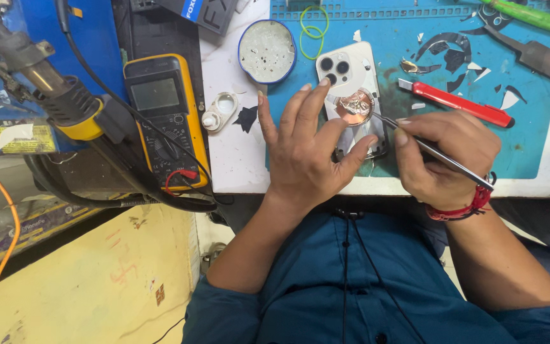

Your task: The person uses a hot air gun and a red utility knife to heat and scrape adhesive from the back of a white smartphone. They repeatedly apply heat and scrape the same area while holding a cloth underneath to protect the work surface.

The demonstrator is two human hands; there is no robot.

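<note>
A white phone back housing (351, 67) with a three-lens camera cluster lies on the blue work mat (408, 38). A round copper-coloured coil (355, 106) sits in its middle. My left hand (303, 150) rests on the housing's lower left part with fingers spread, pressing it down. My right hand (444, 156) grips thin metal tweezers (431, 151) like a pen. Their tip touches the right edge of the coil. A red thread band circles my right wrist.
A yellow multimeter (163, 121) lies left of the mat, with a hot-air handle (46, 86) beside it. A round tin (267, 51), a white camera frame part (219, 111), a red utility knife (456, 102), green elastic bands (314, 22) and black scraps surround the phone.
</note>
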